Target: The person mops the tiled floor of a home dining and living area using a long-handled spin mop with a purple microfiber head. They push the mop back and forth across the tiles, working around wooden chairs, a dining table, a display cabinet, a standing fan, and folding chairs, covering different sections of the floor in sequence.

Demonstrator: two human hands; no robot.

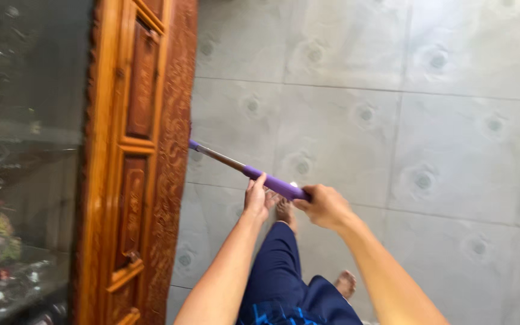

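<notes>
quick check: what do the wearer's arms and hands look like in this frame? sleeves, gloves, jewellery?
Both forearms are bare up to the frame edge: no sleeves in view. The left hand and right hand wear no gloves, and no rings, watch or bands can be made out, though the picture is somewhat blurred. No markings show on either arm.

I am standing on a floor of large pale grey tiles (392,120), each stamped with faint round swirls, daylight washing over it. A carved reddish wooden door frame (145,150) is running along my left, dark reflecting glass (25,150) lying beyond it.
</notes>
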